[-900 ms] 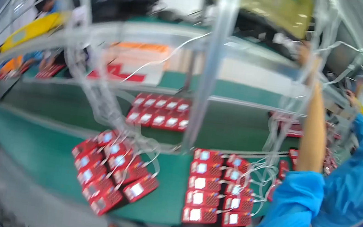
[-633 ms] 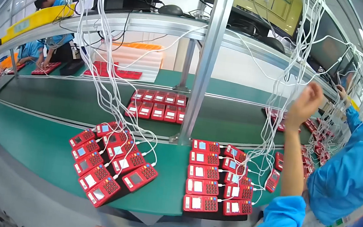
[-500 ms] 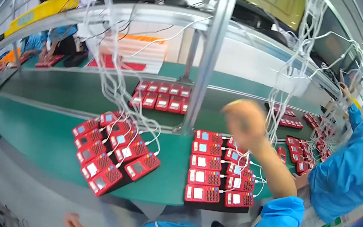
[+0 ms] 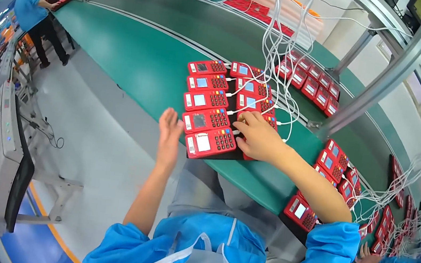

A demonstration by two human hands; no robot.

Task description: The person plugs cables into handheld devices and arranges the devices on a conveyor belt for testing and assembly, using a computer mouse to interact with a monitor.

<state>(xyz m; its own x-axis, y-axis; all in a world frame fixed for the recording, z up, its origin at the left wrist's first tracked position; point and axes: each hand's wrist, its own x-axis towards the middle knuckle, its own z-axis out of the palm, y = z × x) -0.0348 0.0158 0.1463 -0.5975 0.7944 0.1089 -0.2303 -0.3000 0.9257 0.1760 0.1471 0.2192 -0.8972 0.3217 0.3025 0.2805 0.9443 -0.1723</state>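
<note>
On the green bench, two columns of red card payment terminals (image 4: 204,122) lie on a black tray (image 4: 217,157), with white charging cables (image 4: 275,44) plugged into their ends. My right hand (image 4: 261,137) reaches over the near terminals of the right column and partly hides them. Its fingers and thumb curl around a white cable plug (image 4: 236,132) at the end of a left-column terminal. My left hand (image 4: 169,132) is raised beside the tray's left edge, fingers stretched out, holding nothing. Some terminal screens are lit and others look dark.
More terminals (image 4: 331,162) with cables lie to the right, near a co-worker's hand (image 4: 368,258). Beyond the bench edge, another group of terminals (image 4: 310,86) stands behind a metal post (image 4: 385,75). A person in blue (image 4: 33,7) stands far left.
The view has swung left. My right hand has come down from mid-air onto the left terminal group, and my left hand has risen from low down to beside that group.
</note>
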